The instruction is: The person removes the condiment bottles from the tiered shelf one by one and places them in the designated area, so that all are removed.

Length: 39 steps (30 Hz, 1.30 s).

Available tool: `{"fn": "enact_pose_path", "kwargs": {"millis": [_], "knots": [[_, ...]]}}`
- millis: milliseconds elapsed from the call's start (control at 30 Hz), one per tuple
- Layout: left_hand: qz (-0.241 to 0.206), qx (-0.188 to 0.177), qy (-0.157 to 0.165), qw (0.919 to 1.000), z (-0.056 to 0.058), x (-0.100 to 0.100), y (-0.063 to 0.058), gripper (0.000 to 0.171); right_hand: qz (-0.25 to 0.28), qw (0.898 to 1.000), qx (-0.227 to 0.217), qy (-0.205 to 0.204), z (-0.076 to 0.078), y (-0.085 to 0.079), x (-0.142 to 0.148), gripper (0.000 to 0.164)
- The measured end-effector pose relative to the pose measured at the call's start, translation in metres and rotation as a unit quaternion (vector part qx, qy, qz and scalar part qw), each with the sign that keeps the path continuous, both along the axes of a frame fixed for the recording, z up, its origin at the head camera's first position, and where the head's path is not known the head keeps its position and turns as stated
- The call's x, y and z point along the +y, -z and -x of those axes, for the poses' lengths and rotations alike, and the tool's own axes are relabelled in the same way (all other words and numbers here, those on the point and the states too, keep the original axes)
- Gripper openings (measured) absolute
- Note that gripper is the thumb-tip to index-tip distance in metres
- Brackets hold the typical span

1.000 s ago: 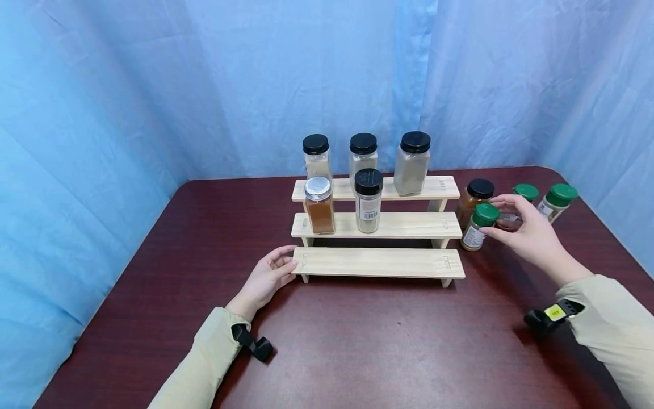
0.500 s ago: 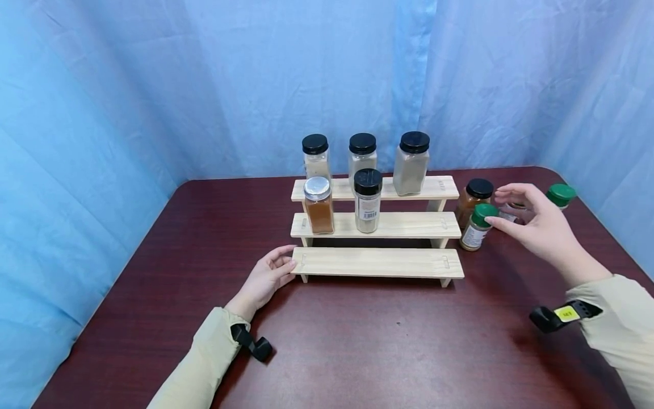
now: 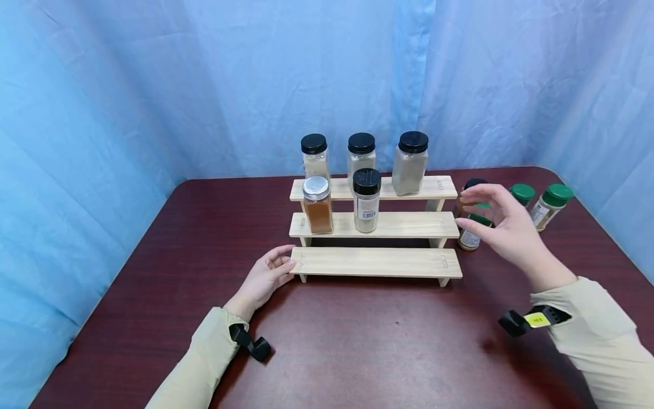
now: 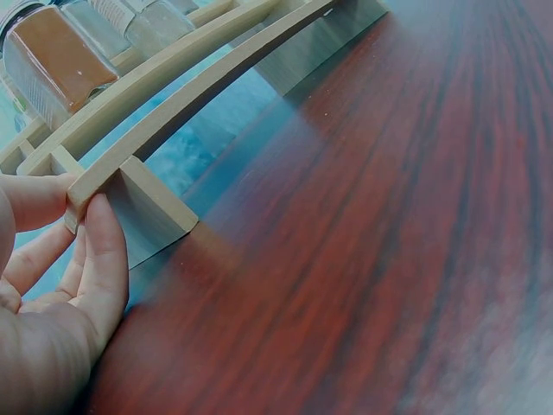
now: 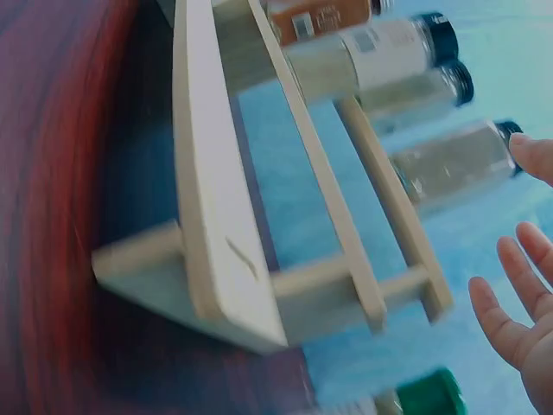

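My left hand [image 3: 263,281] pinches the left end of the lowest step of a three-tier wooden rack [image 3: 375,261]. In the left wrist view its thumb and fingers [image 4: 104,251] lie on either side of the board's end. My right hand [image 3: 513,236] hovers right of the rack with fingers spread and nothing between them. It overlaps a green-lidded spice jar [image 3: 469,240] in the head view. Behind that jar stands a black-capped jar [image 3: 475,182], mostly hidden. On the middle step stand a silver-capped jar of orange-brown powder [image 3: 318,216] and a black-capped shaker [image 3: 367,213].
Three black-capped jars of pale powder, including the rightmost jar [image 3: 409,170], stand on the top step. Two more green-lidded jars, one by the edge [image 3: 549,210] and one further left [image 3: 522,193], are on the dark red table [image 3: 388,352]. Blue curtains [image 3: 255,85] surround the table.
My right hand has drawn away from the green-lidded jar's lid, then swung left toward the rack's end, uncovering the jars at the right. The jar stays standing. My left hand keeps its hold.
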<state>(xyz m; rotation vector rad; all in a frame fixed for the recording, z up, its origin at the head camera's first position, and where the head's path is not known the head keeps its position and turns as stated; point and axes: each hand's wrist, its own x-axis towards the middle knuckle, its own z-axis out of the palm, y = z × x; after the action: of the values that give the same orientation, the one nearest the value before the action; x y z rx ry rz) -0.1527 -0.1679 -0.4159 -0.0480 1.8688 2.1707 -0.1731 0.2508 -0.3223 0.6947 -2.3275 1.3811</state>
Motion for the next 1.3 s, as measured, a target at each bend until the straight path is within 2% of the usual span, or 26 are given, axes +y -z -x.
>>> {"fn": "enact_pose_path", "kwargs": {"millis": [200,467,667,833,1300], "knots": [[-0.002,0.001,0.003,1.0,0.001,0.0,0.0,0.049,0.016,1.0,-0.014,-0.012,0.0,0.006,-0.02,0.048],[0.004,0.004,0.002,1.0,0.001,-0.002,0.001,0.048,0.037,0.997,-0.042,-0.046,0.004,-0.001,-0.047,0.05],[0.003,0.002,0.002,1.0,0.001,-0.001,0.0,0.049,0.008,0.995,-0.086,-0.044,0.007,-0.007,-0.065,0.055],[0.002,0.002,0.001,1.0,0.001,-0.001,0.0,0.049,-0.007,0.992,-0.114,-0.061,0.014,-0.007,-0.074,0.061],[0.005,0.002,0.002,1.0,0.0,-0.002,0.001,0.049,0.002,0.989,-0.121,-0.089,0.024,-0.008,-0.098,0.075]]}}
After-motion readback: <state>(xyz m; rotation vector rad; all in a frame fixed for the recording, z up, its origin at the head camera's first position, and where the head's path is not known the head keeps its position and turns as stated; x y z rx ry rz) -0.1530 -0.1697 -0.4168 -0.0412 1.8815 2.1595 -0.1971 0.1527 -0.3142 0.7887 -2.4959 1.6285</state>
